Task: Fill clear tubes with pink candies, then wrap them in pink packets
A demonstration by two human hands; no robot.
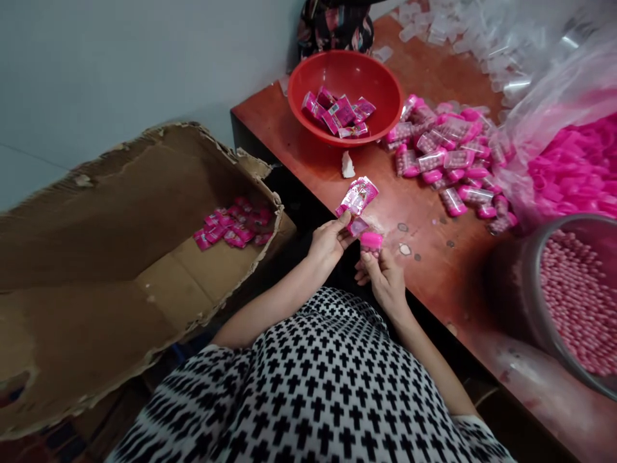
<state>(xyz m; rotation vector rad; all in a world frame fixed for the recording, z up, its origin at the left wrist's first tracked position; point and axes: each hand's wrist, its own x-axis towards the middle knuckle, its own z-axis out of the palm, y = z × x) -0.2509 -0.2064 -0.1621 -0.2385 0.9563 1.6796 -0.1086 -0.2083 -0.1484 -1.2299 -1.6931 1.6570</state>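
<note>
Near the table's front edge, my left hand (331, 243) is closed on a small pink sachet (358, 226) whose mouth seems to gape open. My right hand (384, 276) grips a small clear bottle with a pink cap (371, 242), close beside that sachet. The fingers partly cover the bottle's body. Just beyond my left fingertips, shiny pink-and-silver sachets (360, 195) lie on the table. A white crumpled scrap (348, 165) is behind them.
A red bowl (299, 106) holds filled pink sachets. Several pink-capped bottles (453, 157) are heaped to its right. A tub (533, 289) of pink beads and a bag of pink caps (573, 167) stand at right. At left, a cardboard box (96, 238) contains pink packets.
</note>
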